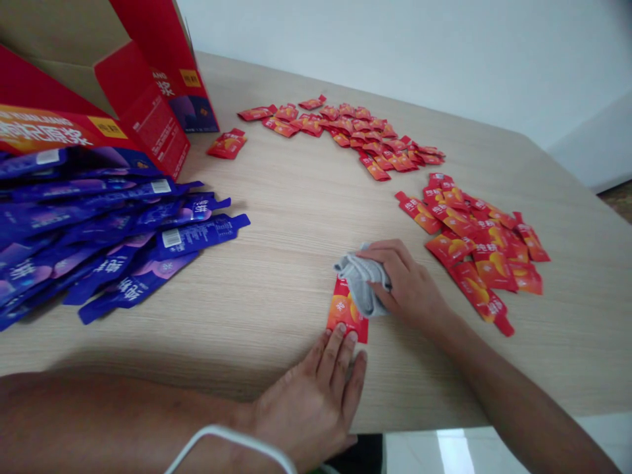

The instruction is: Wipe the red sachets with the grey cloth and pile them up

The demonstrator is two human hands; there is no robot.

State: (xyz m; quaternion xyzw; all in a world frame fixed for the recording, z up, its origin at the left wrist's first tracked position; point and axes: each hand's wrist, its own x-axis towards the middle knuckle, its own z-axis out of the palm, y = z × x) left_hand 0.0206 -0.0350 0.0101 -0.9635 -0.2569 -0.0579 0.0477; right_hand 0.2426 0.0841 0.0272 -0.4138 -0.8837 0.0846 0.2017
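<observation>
Red-and-orange sachet (340,313) under two hands on a pale wood-grain table (266,263), as I view it through the head camera. The sachet lies flat, its long axis running almost straight ahead from the left fingertips; its broad, straight-cut end faces the left hand (316,395). I cannot tell how its far end is shaped, since a grey cloth (363,280) covers it. The sachet sits directly ahead of the left hand, which is palm down, fingers extended and slightly spread, the tips pressing the near end. It lies just left of the right hand (412,286), which pinches the bunched cloth between thumb and fingers. Right of the right hand I note a heap of similar sachets (486,243); farther ahead of both hands, a looser band of red sachets (365,135). Well left of the right hand lie blue-violet pouches (123,250), before an open red carton (158,131).
</observation>
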